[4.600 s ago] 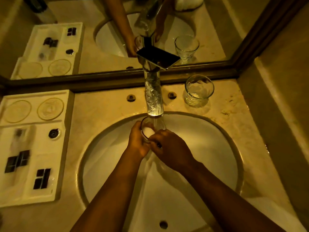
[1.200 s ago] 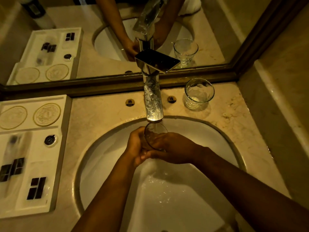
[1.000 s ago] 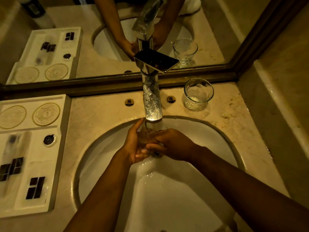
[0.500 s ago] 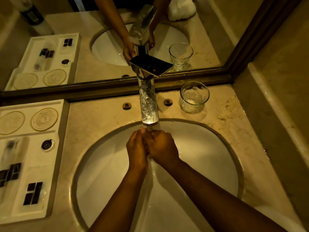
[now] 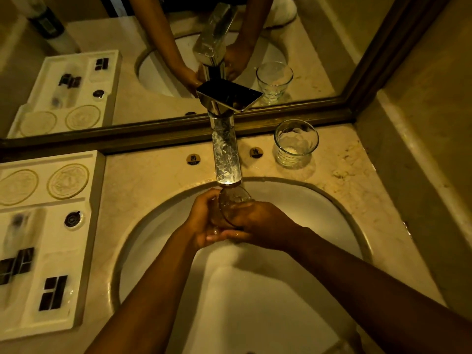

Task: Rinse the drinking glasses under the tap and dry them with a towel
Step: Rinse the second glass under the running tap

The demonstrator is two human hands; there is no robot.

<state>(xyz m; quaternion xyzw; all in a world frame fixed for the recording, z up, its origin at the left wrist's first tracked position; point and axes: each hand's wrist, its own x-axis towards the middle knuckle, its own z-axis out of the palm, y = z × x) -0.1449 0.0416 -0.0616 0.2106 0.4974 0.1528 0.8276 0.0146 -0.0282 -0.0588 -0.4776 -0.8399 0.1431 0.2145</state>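
A clear drinking glass sits tilted right under the spout of the chrome tap, over the white sink. My left hand cups it from the left with fingers curled round its side. My right hand grips it from the right, fingers wrapped beneath. Most of the glass is hidden between the two hands. A second glass stands upright on the marble counter, right of the tap. No towel is in view.
A white amenity tray with small dark packets and round coasters lies on the counter's left. A framed mirror runs along the back; a wall closes the right side. Hot and cold labels flank the tap.
Half a second ago both hands were closed together over the glass beneath the spout. Now they have spread and turned it, and its round end shows below the spout.
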